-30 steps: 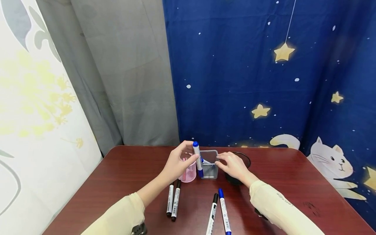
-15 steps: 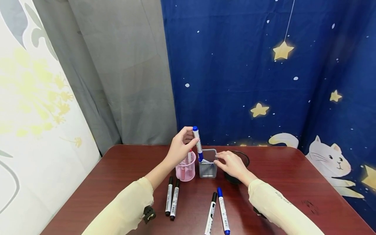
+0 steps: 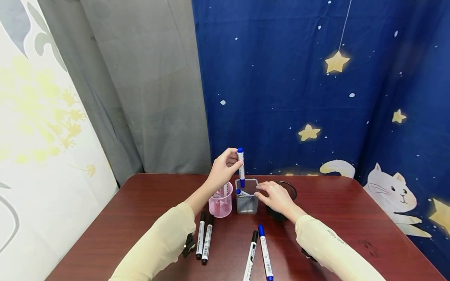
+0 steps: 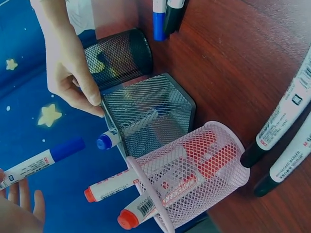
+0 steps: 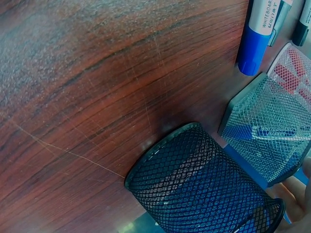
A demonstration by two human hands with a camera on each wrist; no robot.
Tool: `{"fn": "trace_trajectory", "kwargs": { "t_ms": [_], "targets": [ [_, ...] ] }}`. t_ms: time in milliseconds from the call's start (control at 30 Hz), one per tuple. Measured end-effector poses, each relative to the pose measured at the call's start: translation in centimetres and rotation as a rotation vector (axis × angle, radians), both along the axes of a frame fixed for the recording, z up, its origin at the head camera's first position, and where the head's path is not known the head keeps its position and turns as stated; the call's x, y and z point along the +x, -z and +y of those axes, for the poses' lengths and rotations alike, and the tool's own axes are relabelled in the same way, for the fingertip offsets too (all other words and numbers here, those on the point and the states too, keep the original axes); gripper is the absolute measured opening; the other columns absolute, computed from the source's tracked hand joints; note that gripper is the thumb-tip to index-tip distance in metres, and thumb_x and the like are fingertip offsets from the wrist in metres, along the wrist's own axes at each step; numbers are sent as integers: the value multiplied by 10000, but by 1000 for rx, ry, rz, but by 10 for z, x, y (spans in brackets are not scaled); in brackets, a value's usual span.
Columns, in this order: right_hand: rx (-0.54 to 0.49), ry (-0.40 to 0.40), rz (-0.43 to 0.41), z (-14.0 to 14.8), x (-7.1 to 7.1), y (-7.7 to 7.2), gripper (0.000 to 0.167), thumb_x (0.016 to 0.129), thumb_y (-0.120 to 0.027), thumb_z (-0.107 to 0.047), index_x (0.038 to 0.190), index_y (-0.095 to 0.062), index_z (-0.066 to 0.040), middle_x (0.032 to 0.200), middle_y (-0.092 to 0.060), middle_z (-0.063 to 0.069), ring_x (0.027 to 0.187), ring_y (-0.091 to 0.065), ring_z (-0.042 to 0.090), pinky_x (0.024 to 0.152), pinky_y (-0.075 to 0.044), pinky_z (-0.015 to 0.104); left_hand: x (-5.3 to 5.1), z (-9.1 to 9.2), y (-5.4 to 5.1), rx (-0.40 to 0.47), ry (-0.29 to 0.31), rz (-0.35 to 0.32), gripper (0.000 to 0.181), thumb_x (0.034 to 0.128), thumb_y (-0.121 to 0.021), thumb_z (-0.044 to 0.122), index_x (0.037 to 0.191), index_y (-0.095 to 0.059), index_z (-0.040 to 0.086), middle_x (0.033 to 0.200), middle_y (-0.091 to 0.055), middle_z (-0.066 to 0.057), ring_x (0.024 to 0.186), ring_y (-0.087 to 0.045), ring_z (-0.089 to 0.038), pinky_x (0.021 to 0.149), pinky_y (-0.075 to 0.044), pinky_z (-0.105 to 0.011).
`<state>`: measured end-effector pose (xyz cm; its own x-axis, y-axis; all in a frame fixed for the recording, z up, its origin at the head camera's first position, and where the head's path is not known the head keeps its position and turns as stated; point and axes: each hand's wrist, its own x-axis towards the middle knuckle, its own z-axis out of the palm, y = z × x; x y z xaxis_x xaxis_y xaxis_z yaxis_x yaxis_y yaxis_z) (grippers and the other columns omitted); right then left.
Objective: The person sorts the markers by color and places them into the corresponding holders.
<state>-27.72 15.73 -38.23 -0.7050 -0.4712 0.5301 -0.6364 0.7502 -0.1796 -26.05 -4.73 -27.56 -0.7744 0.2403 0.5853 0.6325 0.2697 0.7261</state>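
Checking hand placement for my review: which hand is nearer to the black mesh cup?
Right. The right hand is beside the black mesh cup, at the rim of the square mesh holder; the left hand is farther, raised near the pink cup, holding a blue-capped marker.

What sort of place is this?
Probably an indoor tabletop workspace, maybe a curtained-off booth: a table with a gray curtain and a starry blue curtain behind it, plus desk items, markers and a mesh cup. The room beyond isn't visible.
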Motion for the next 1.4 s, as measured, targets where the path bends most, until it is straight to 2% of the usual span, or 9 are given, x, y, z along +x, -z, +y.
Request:
{"fn": "trace_trajectory", "kwargs": {
  "t_ms": [33, 133, 200, 533, 733, 867, 1033, 1133, 1400],
  "targets": [
    [1, 0, 1, 0, 0, 0, 310, 802, -640, -288, 991, -666, -45, 997, -626, 74, 952, -559, 227, 777, -443, 403, -2, 1, 0, -14, -8, -6, 256, 816, -603, 14, 1051, -520, -42, 903, -587, -153, 840, -580, -242, 766, -459, -318],
    [-1, 1, -3, 0, 0, 0, 311, 805, -637, -286, 994, -664, -40, 1001, -624, 75, 955, -557, 225, 778, -442, 404, -18, 3, 12, -48, -32, -2, 256, 817, -616, 52, 1052, -531, 1, 897, -595, -97, 822, -586, -177, 747, -461, -260],
    [-3, 3, -9, 0, 0, 1, 311, 807, -634, -291, 996, -664, -45, 1004, -623, 73, 958, -556, 221, 781, -441, 400, -22, 5, 15, -60, -42, -14, 251, 818, -616, 59, 1051, -534, 8, 897, -596, -93, 816, -590, -177, 744, -463, -267],
    [-13, 3, -10, -2, 0, 1, 289, 801, -641, -280, 979, -672, -56, 990, -627, 63, 947, -562, 207, 777, -444, 389, -26, 6, 28, -92, -79, -59, 246, 827, -612, 87, 1051, -539, 19, 908, -594, -87, 813, -597, -180, 716, -473, -272],
    [-18, 1, -14, -2, 1, 2, 289, 798, -644, -278, 977, -674, -53, 985, -627, 59, 940, -563, 200, 772, -446, 388, -27, 6, 36, -86, -70, -73, 254, 827, -609, 74, 1062, -534, 18, 925, -594, -101, 825, -601, -199, 714, -477, -291],
    [-14, -1, -18, -1, 2, 2, 293, 801, -642, -276, 989, -669, -53, 995, -625, 68, 951, -562, 208, 787, -439, 391, -24, 5, 40, -98, -71, -93, 299, 829, -606, 70, 1110, -511, 36, 1013, -580, -108, 936, -565, -219, 787, -447, -371],
    [-1, -1, -23, 0, 3, 1, 299, 808, -635, -284, 999, -665, -56, 1000, -625, 73, 961, -559, 221, 798, -434, 400, -19, 2, 40, -116, -107, -32, 353, 831, -613, 113, 1159, -500, 48, 1116, -527, -91, 1055, -476, -200, 846, -398, -407],
    [2, 1, -12, 0, 3, -1, 293, 804, -639, -282, 995, -668, -62, 994, -628, 67, 952, -562, 220, 792, -437, 396, -14, -1, 38, -115, -101, 20, 365, 826, -620, 123, 1163, -507, 40, 1128, -511, -92, 1077, -452, -198, 852, -391, -403],
    [20, 10, -6, 2, 1, 0, 304, 807, -633, -294, 1007, -666, -68, 1003, -626, 60, 954, -561, 216, 783, -442, 395, -1, -12, 36, -110, -82, 55, 364, 828, -622, 153, 1170, -518, 85, 1139, -498, -56, 1062, -427, -172, 865, -383, -394]
  ]
}}
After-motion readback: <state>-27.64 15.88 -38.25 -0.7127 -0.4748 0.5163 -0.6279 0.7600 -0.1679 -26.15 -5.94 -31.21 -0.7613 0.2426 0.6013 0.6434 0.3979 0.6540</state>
